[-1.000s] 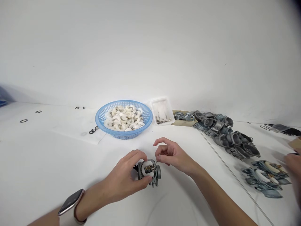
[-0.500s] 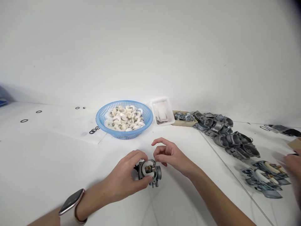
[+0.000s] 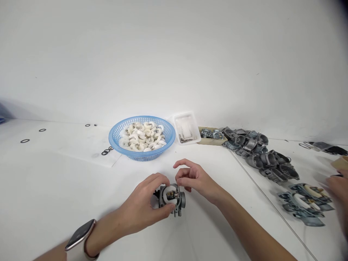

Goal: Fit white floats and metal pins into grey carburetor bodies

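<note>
A grey metal carburetor body [image 3: 182, 200] rests on the white table with its float side up. Inside it sits a white float [image 3: 166, 197], with brass jets showing in its middle. My left hand [image 3: 148, 199] is closed around the carburetor from the left, thumb at the near side and fingers at the far side. My right hand [image 3: 194, 179] reaches in from the right, thumb and index finger pinched at the carburetor's far right edge. Between those fingertips a thin metal pin [image 3: 178, 187] points down at the float's hinge end; its tip is too small to make out.
Behind my hands stand a blue basket [image 3: 114, 143] of white floats and a white tray [image 3: 198, 137] of metal pins. A cardboard box [image 3: 214, 142] holds carburetors. Carburetor bodies [image 3: 255, 145] are heaped at right, near another person's hand [image 3: 337, 186]. Black rings [image 3: 104, 152] lie left.
The whole view has shifted slightly. Both hands keep nearly the same pose at the carburetor.
</note>
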Motion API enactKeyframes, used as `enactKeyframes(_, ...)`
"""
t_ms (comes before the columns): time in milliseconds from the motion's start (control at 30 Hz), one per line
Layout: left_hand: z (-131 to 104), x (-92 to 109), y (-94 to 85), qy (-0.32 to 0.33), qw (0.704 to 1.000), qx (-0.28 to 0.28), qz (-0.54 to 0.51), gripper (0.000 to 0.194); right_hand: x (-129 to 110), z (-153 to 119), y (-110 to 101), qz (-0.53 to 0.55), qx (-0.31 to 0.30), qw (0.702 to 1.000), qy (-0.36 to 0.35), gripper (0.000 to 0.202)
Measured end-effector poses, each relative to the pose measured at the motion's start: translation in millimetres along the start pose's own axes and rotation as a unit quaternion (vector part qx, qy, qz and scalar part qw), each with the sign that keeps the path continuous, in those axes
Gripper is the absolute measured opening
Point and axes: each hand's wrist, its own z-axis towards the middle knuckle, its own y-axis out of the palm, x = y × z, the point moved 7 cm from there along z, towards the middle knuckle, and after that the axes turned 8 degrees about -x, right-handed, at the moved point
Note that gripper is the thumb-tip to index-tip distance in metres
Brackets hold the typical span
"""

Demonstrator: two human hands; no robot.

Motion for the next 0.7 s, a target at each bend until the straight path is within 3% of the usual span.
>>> enactKeyframes(300, 0.4, 0.6, -0.2, 0.001, 1.000, 0.000, 0.002, 0.021, 2.3, 0.3, 1.3, 0.014, -0.004, 1.000, 0.013, 0.028)
enactKeyframes(700, 0.0, -1.6, 1.2, -0.012, 1.000, 0.005, 0.011, 0.020, -7.5, -4.7, 3.9, -0.102, -0.001, 0.994, -0.028, 0.027)
